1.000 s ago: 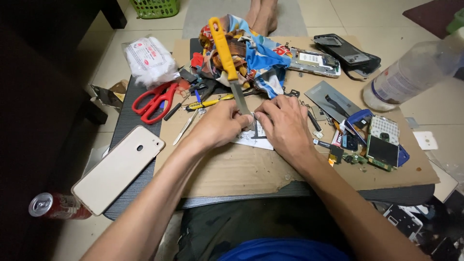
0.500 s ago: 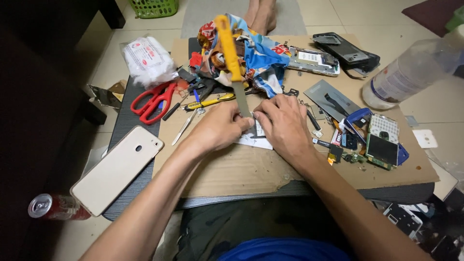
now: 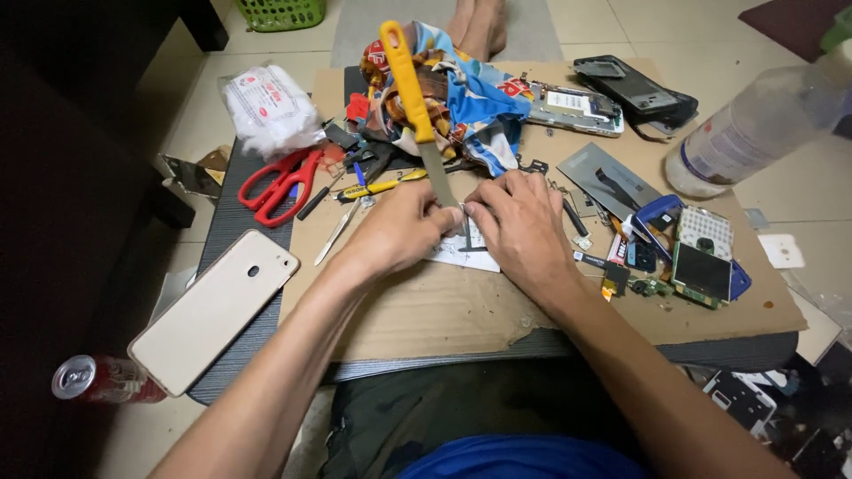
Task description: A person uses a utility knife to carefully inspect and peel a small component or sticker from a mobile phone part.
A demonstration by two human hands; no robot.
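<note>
The head view looks down on a low worktop (image 3: 266, 200) covered by one sheet of brown cardboard (image 3: 444, 310). Two hands meet at its middle. The left hand (image 3: 404, 229) curls its fingers around the blade end of a single yellow-handled tool (image 3: 410, 75), whose handle stands up and tilts away from the person. The right hand (image 3: 524, 222) lies just beside it, fingers pressed together and bent down onto a small white piece (image 3: 466, 253) on the cardboard; what sits under the fingertips is hidden by both hands.

Around them lie one pair of red scissors (image 3: 280, 184), one gold phone back (image 3: 213, 310) at the left edge, one crumpled colourful wrapper (image 3: 470, 102) behind the tool, one grey flat panel (image 3: 608, 177), and one green circuit board (image 3: 701, 270) on a blue part. Two opened phone bodies (image 3: 621, 89) rest at the far edge. One white packet (image 3: 266, 106) lies left of the wrapper. A clear plastic bottle (image 3: 754, 133) is cut off at the right edge, and one red can (image 3: 102, 380) lies on the floor, partly in shadow. The small loose parts near the scissors are too jumbled to count.
</note>
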